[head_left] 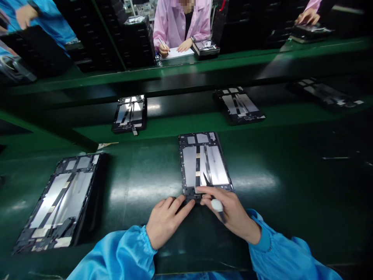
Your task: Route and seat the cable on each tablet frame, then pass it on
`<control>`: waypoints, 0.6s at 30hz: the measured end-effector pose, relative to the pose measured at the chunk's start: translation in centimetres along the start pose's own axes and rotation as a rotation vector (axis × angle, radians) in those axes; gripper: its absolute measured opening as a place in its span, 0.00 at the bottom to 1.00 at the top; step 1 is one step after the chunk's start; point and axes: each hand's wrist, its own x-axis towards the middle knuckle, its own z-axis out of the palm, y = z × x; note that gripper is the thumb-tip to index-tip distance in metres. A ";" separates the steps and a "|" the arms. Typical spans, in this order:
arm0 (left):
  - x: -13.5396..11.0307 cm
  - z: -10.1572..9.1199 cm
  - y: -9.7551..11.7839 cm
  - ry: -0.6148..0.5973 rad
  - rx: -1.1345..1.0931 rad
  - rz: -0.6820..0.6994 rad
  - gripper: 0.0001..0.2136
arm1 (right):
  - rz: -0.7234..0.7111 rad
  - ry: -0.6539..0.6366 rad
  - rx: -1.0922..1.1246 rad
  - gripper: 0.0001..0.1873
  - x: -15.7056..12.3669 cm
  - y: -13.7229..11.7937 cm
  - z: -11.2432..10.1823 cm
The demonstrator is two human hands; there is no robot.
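Both forearms of the person at this bench reach forward in shiny blue sleeves, elastic cuffs snug at the wrists, and the hands meet at the near edge of a dark tablet frame (189,163). The left hand (169,221) lies low and slanted, its fingers (177,204) draped over that edge (whether they really grip, I can't tell from here). The right hand (230,212) comes in from the other side, wrist raised, pinching black tweezers (217,205) with a white grip between thumb and fingers. Their pointed tip sits over the frame's lower end.

The frame lies flat on a green bench mat (276,217), directly in front of the person, with its short end toward them. Its black rim surrounds bright metal panels (215,167), crossed by dark and gold strips.

A larger, similar frame (58,202) lies to its left, tilted at an angle. Beyond it, on a raised green shelf (175,122), sit two more (129,114) (239,105), and a third (323,93) lies further right. Across the line from the frame, a co-worker in a pink smock (180,23) writes with a pen (162,43) on white paper (178,52). A person in a blue sleeve (37,19) stands further off to the left.
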 end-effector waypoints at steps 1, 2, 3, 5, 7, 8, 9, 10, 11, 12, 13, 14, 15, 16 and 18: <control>0.0 0.1 0.2 -0.005 -0.003 -0.017 0.19 | 0.030 -0.001 0.044 0.16 -0.4 -0.2 -0.4; 0.0 0.1 0.3 -0.011 -0.005 -0.031 0.19 | 0.061 -0.008 0.089 0.16 -0.9 -0.3 -0.6; 0.0 0.2 0.4 -0.014 -0.007 -0.043 0.18 | 0.095 -0.020 0.135 0.16 -1.3 -0.4 -0.8; 0.0 0.2 0.6 -0.011 -0.016 -0.053 0.18 | 0.172 -0.037 0.214 0.17 -2.2 -0.4 -0.7; 0.0 0.3 0.7 -0.003 -0.029 -0.055 0.18 | 0.227 -0.032 0.257 0.16 -2.7 -0.3 -0.3; 0.0 0.3 0.7 0.001 -0.034 -0.056 0.18 | 0.237 -0.023 0.259 0.15 -2.8 -0.3 -0.1; 0.0 0.3 0.7 0.005 -0.038 -0.060 0.18 | 0.238 -0.018 0.254 0.13 -2.8 -0.3 0.1; 0.0 0.4 0.7 0.007 -0.041 -0.062 0.17 | 0.231 -0.018 0.246 0.12 -2.6 -0.3 0.2; 0.0 0.4 0.7 0.009 -0.044 -0.064 0.17 | 0.222 -0.024 0.238 0.11 -2.5 -0.4 0.3; 0.0 0.4 0.6 0.012 -0.045 -0.066 0.17 | 0.217 -0.030 0.230 0.10 -2.3 -0.4 0.4; 0.0 0.4 0.6 0.018 -0.046 -0.068 0.17 | 0.216 -0.033 0.221 0.10 -2.2 -0.4 0.4; 0.0 0.4 0.6 0.024 -0.046 -0.067 0.17 | 0.219 -0.031 0.213 0.10 -2.1 -0.4 0.3; 0.0 0.4 0.6 0.029 -0.045 -0.069 0.17 | 0.226 -0.024 0.206 0.09 -2.1 -0.4 0.3; 0.0 0.4 0.6 0.032 -0.045 -0.069 0.17 | 0.235 -0.016 0.200 0.09 -2.1 -0.3 0.3; 0.0 0.4 0.6 0.031 -0.048 -0.068 0.17 | 0.257 -0.001 0.186 0.09 -2.2 0.0 0.2</control>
